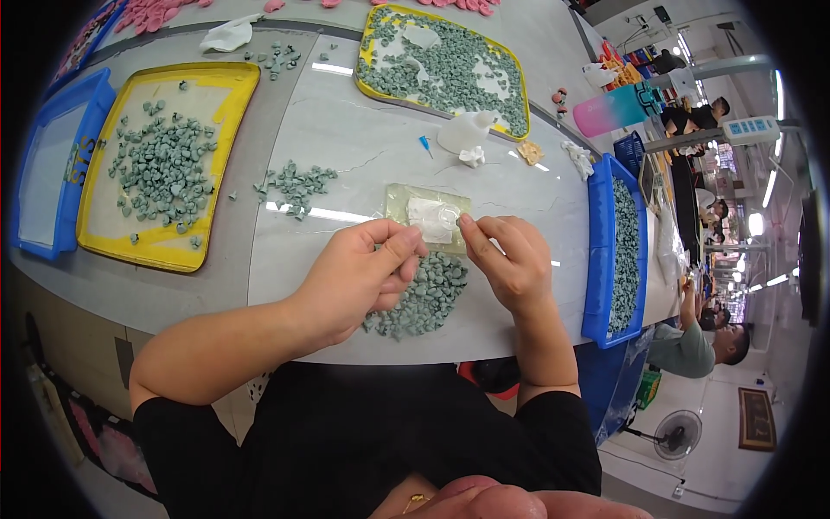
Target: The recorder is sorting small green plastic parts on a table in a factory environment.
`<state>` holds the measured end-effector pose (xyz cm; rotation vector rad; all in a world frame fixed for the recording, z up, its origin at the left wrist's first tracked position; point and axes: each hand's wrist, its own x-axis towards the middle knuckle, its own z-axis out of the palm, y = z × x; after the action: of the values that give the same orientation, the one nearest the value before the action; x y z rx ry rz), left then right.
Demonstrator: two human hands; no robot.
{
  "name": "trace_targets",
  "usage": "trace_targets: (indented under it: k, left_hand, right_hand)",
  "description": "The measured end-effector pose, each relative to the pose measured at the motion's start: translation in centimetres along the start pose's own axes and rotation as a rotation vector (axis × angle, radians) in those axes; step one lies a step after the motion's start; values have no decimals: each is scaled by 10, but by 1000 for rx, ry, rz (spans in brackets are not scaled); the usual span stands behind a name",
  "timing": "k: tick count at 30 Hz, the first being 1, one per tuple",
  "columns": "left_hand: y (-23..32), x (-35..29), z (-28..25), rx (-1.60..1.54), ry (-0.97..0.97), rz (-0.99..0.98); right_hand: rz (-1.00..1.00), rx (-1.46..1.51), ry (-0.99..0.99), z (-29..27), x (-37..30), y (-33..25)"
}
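Note:
My left hand (367, 264) is closed, thumb against curled fingers, beside a flat translucent pad (396, 203); anything in its pinch is too small to make out. Across the pad, my right hand (512, 259) pinches with thumb and index finger near the pad's right edge. Whatever sits at those fingertips is tiny and cannot be told. A crumpled white sheet (427, 223) lies on the pad. Between my wrists, at the table's near side, spreads a pile of small grey-green moulded pieces (428, 298). A smaller heap of similar pieces (298, 186) lies to the left.
Yellow-rimmed trays of green pieces stand left (91, 227) and far (522, 108). Blue bins flank the table, left (35, 203) and right (596, 259). Beyond the pad are a white squeeze bottle (465, 132), a blue-tipped nozzle (425, 145) and a pink-teal water bottle (605, 111). People sit at right.

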<state>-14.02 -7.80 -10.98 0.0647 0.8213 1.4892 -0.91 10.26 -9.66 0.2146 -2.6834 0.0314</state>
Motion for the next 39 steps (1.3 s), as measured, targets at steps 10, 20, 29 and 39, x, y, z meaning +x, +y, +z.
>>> trace_targets:
  k: [10,20,29,39]
  left_hand:
    - [2,-8,-1,-11,5,75]
    - [0,-8,0,22,-15,35]
    - [-2,-5,4,-46,-47,-44]
    - [-2,-4,7,-12,-53,-76]
  right_hand:
    - [92,140,127,7,6,-12]
    - [954,1345,234,7,8,-26]
    - [443,627,270,9,9,-38]
    - [-1,402,274,10,13,-41]
